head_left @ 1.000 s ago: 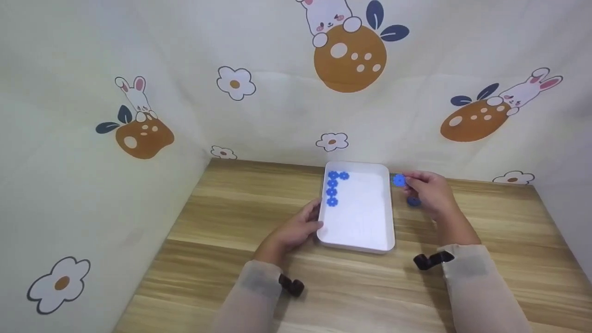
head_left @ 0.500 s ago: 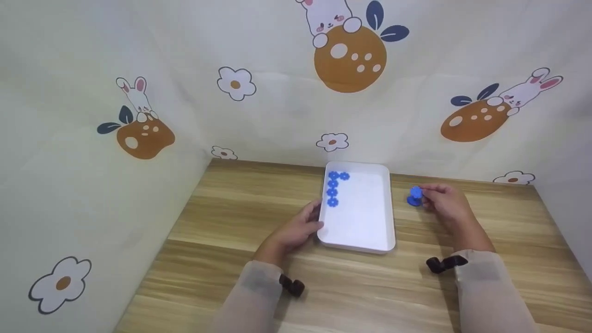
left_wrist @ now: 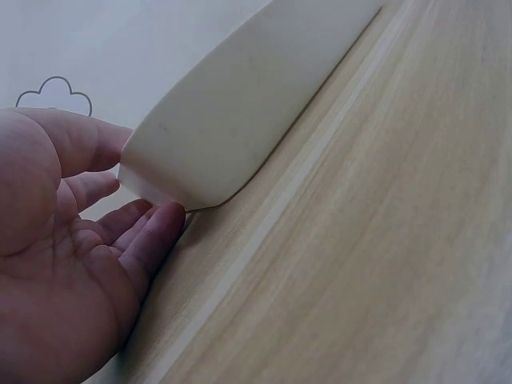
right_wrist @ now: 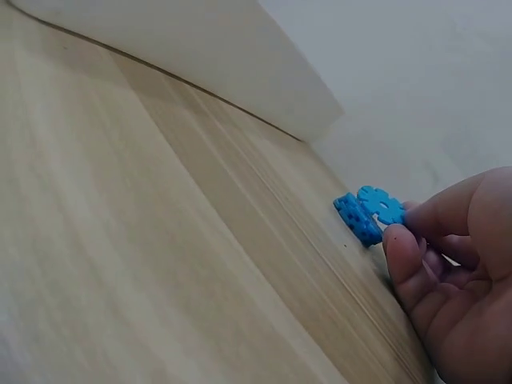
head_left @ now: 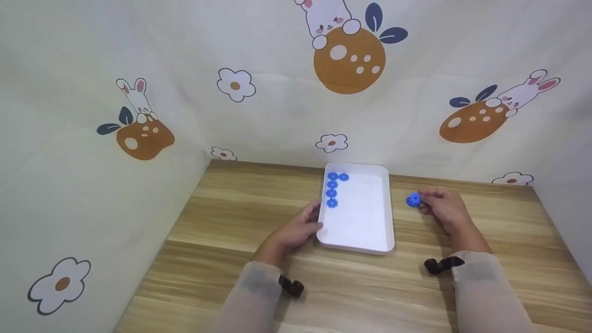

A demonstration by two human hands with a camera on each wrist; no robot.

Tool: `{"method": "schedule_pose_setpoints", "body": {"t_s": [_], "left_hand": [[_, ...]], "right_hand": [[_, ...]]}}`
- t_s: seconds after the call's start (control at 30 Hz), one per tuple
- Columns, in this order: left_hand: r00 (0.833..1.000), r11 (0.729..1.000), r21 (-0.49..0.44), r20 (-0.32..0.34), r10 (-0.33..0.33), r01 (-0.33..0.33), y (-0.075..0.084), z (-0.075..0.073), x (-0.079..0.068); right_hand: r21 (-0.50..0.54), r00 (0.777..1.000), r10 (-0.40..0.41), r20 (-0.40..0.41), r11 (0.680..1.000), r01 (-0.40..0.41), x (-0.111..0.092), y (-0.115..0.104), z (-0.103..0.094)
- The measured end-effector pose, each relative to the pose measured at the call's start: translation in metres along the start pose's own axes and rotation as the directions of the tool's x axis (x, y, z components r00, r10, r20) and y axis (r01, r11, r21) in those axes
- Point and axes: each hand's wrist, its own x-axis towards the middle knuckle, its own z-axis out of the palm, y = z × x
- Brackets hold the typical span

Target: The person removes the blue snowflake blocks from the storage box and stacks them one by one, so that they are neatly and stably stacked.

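My left hand (head_left: 296, 231) grips the left side of a white shallow tray (head_left: 363, 222), thumb at the rim and fingers against the outer wall. In the tray, several blue notched flower-shaped discs (head_left: 332, 184) form a column along the left side, with one more beside the top one. To the tray's right, my right hand (head_left: 445, 207) pinches a blue notched disc (right_wrist: 374, 198) between thumb and index finger. That disc is tilted over a small stack of the same blue discs (right_wrist: 352, 218) on the table, overlapping it in the head view.
The wooden table (head_left: 222, 286) meets a pale cloth backdrop (head_left: 268, 120) printed with rabbits, fruit and flowers right behind the tray. Black wrist-mounted pieces stick out from both sleeves (head_left: 485, 286).
My right hand has moved from the tray's right edge rightward and nearer, then lowered its blue disc onto the stack's position. The left hand and tray stay put.
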Motion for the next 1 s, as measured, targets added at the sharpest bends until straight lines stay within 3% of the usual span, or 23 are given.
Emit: {"method": "schedule_pose_setpoints", "body": {"t_s": [0.67,1.0], "left_hand": [[1.0,1.0,0.012,0.01,0.004,-0.004,0.0001,-0.0011,-0.0002],[1.0,1.0,0.0,0.007,0.007,-0.007,0.0007,-0.0004,-0.0001]], "right_hand": [[-0.174,0.999,0.015,-0.047,0.984,-0.023,-0.0023,-0.0019,0.0044],[-0.189,0.999,0.006,-0.048,0.982,-0.015,-0.0029,-0.0029,0.0054]]}}
